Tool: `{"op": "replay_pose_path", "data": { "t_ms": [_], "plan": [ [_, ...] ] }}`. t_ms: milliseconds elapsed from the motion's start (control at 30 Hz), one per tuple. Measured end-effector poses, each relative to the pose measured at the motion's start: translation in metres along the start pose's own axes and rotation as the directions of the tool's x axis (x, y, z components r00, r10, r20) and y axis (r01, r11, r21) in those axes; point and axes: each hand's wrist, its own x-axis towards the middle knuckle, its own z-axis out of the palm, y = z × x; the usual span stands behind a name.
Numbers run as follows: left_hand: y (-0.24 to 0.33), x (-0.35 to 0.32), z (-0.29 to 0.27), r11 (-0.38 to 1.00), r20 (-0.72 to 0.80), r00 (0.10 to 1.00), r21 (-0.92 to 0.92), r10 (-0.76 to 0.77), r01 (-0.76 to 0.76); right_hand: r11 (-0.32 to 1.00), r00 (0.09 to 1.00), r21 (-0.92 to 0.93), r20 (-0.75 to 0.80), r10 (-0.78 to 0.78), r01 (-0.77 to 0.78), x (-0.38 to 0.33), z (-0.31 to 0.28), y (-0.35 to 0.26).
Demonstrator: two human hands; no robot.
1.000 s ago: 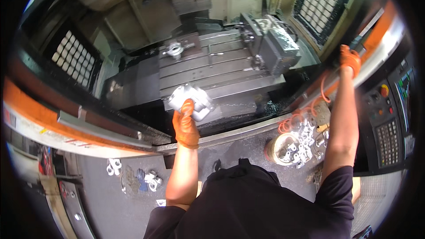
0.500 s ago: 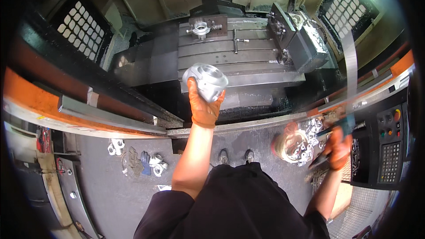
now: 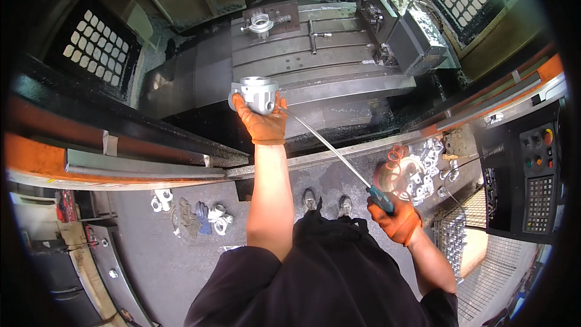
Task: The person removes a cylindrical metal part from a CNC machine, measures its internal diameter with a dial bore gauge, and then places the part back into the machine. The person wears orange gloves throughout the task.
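Note:
My left hand [image 3: 262, 122], in an orange glove, grips a silvery metal casting [image 3: 257, 95] from below and holds it up in front of the machine bed. The casting is rounded, with a ring-shaped top and a round hole in its side. My right hand [image 3: 396, 221], also in an orange glove, is closed around the teal handle of a long thin metal rod tool [image 3: 333, 149]. Its shaft slants up to the left, and the tip ends close by the casting's right side, near my left fingers. Whether the tip touches the casting, I cannot tell.
On the slotted machine bed [image 3: 333, 63] stand a fixture with a ring-shaped part [image 3: 261, 24] and a T-handle wrench [image 3: 313, 36]. A control panel [image 3: 538, 188] is at the right. Several castings [image 3: 423, 163] lie right on the floor; gloves [image 3: 203, 218] and more castings lie left.
The rod tool has swung from upright at the far right to a slant, its tip now by the casting. My right hand moved left and down; the casting moved slightly left and tipped more upright.

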Motion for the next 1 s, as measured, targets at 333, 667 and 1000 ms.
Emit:
{"op": "replay_pose_path", "data": {
  "t_ms": [333, 667, 1000],
  "plan": [
    [-0.004, -0.028, -0.008, 1.0, 0.333, 0.942, -0.007, 0.024, -0.023, 0.998, 0.998, -0.056, 0.046, -0.039, 0.041, -0.022, -0.055, -0.005],
    [-0.016, -0.061, -0.012, 0.994, 0.539, 0.837, -0.1, 0.097, -0.051, 0.939, 0.956, -0.18, 0.022, -0.293, 0.292, -0.06, -0.106, 0.008],
    [-0.041, -0.096, -0.001, 0.98, 0.621, 0.766, -0.194, 0.166, -0.055, 0.875, 0.889, -0.181, -0.011, -0.458, 0.449, -0.081, -0.136, 0.035]
  ]
}}
